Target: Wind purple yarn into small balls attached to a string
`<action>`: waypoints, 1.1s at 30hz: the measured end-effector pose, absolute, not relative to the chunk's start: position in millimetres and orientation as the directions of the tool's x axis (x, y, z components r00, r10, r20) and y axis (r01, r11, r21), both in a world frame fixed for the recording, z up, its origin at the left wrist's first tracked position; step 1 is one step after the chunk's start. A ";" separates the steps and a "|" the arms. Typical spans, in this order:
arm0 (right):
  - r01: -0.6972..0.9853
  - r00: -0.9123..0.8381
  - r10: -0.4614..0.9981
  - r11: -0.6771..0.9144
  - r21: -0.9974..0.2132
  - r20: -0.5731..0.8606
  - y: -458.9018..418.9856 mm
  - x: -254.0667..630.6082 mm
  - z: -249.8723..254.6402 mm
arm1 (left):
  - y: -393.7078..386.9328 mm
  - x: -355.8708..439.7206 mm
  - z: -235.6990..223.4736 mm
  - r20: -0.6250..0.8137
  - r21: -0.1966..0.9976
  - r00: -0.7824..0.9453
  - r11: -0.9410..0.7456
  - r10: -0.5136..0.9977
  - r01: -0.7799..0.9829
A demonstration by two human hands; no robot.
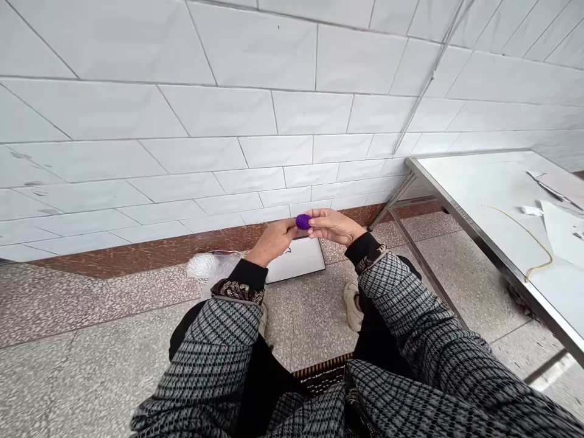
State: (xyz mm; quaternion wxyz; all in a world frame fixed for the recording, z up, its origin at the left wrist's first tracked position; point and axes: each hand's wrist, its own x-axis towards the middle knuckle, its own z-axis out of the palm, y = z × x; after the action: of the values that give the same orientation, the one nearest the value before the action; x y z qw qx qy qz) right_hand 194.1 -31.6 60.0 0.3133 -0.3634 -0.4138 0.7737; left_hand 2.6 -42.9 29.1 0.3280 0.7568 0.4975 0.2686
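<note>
A small ball of purple yarn [302,221] is held up between my two hands, above the floor and in front of the tiled wall. My left hand [274,239] pinches its left end between thumb and fingers. On the other side, my right hand [335,225] grips the ball with its fingertips. Below them on the floor lies a flat white board or box [301,258] with a dark edge and a small black marking, partly hidden by my left hand and sleeve.
A white bundle in clear plastic [204,266] lies on the floor at left. At right stands a metal-edged table [460,176] with a yellow cord [542,240], white paper [563,228] and a thin dark tool [550,188]. My shoe [353,306] rests on the speckled floor.
</note>
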 end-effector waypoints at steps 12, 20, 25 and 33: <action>0.263 -0.573 0.732 -0.263 -0.928 -0.369 -29.5 187.4 42.8 | -48.7 -3.8 40.7 0.175 0.766 0.452 -0.409 0.875 0.495; -0.365 -0.481 0.847 -0.426 -0.828 -0.224 -27.5 191.1 53.7 | -46.9 3.8 30.7 0.112 0.786 0.432 -0.346 0.895 0.512; -0.074 -0.280 0.919 -0.311 -0.948 -0.279 -22.9 187.7 42.1 | -53.3 12.7 32.2 0.146 0.751 0.563 -0.461 0.814 0.472; -0.024 -0.620 0.740 -0.348 -0.937 -0.259 -34.6 195.3 53.1 | -47.9 0.7 37.0 0.152 0.777 0.376 -0.346 0.914 0.526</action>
State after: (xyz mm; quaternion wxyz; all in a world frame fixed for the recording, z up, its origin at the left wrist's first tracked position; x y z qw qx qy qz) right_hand 195.3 -34.6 53.1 0.2575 -0.3514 -0.5095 0.7420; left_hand 0.7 -47.9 37.0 0.3238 0.7638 0.4714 0.2992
